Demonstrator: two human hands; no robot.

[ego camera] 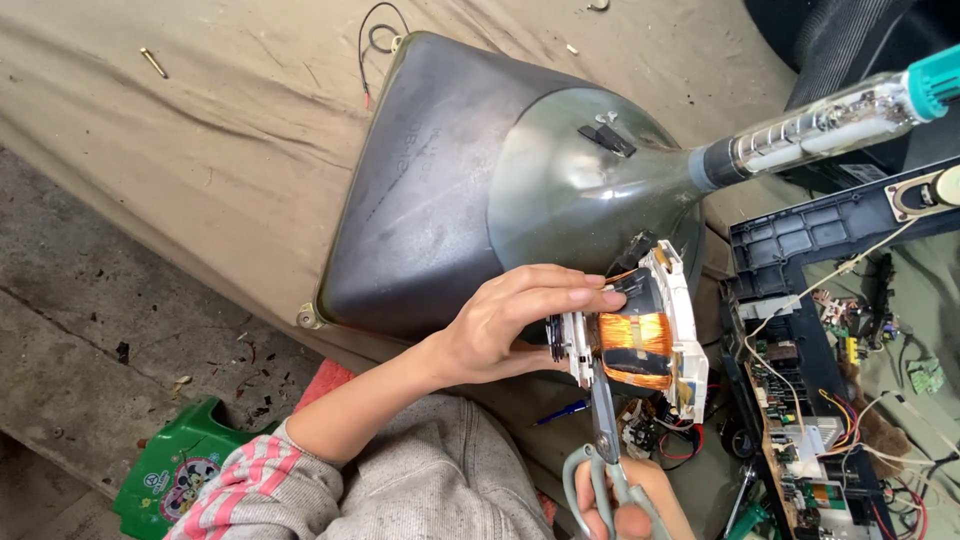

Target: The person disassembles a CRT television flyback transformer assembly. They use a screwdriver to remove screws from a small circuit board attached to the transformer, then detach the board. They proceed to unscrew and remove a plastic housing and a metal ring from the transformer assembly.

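— Left hand (500, 325) came in from the lower left, forearm bare, striped sleeve pushed up, fingers (575, 295) stretched flat and thumb tucked under in a clamp.

— And the right hand (630, 500)?

— Low at the frame's bottom edge, fingers curled closed, mostly cut off.

Even, soft daylight throughout; no hard shadows are cast. Only a faint shadow is seen under the picture tube (470, 190) at lower left of its rim. Mild glare is picked up on the grey glass funnel at centre and on the glass neck (820, 125) at upper right. Focus is held sharp on the copper coil (635, 345) at centre. Slight softness is noted at the bottom edge, where the scissors (605, 450) are cropped. Wide-angle stretch is visible toward the corners.
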